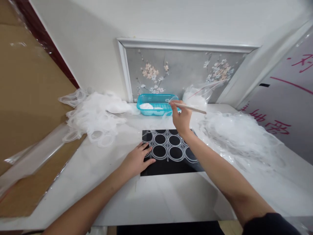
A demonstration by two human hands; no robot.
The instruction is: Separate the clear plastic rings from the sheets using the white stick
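Observation:
My left hand (pixel 140 159) lies with fingers spread on the left edge of a black sheet (pixel 168 168), which carries rows of white rings with lines between them. A thin pale stick (pixel 194 108) is pinched in my right hand (pixel 182 118), raised at the front right of a turquoise plastic basket (pixel 146 98). The stick's front end points left over the basket, with a small whitish looped piece (pixel 167 101) beside it; I cannot tell whether they touch. White material (pixel 146 106) lies inside the basket.
Piles of translucent white rings lie at left (pixel 97 107) and right (pixel 234 130) on the white table (pixel 156 199). Behind the basket stands a framed floral panel (pixel 171 68), with a clear bag (pixel 195 96) of white material before it. Cardboard (pixel 31 98) borders the left side.

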